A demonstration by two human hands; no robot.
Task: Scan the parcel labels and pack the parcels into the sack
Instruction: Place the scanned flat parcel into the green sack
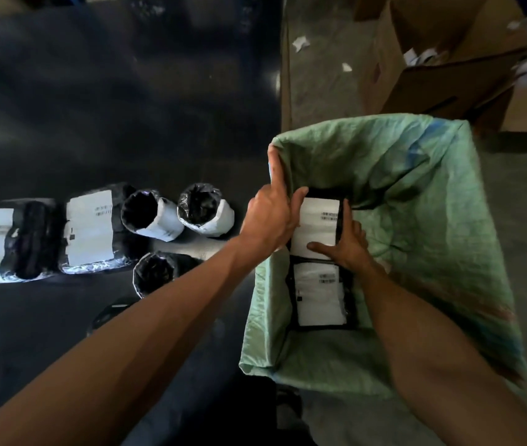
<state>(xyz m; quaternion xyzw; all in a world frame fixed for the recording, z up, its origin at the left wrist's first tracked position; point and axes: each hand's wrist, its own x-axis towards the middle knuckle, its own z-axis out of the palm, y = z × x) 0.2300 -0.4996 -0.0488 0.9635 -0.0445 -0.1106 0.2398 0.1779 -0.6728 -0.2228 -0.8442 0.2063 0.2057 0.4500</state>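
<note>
**Setting a parcel into the sack: points of risk**

Both hands are together on one parcel (pixel 315 226), label up, inside the green sack (pixel 416 194). The left hand (pixel 270 217) pinches its near edge, forefinger lifting the sack's rim; the right hand (pixel 349 244) lies with straight fingers along the far side. A second parcel (pixel 320 294) already lies just below it. Likely faults: the limp rim folding inward if the forefinger slips, or the parcel tilting onto its neighbour and hiding a label. Further parcels (pixel 88 230) (scan status not visible) wait on the dark surface (pixel 95 91)
</note>
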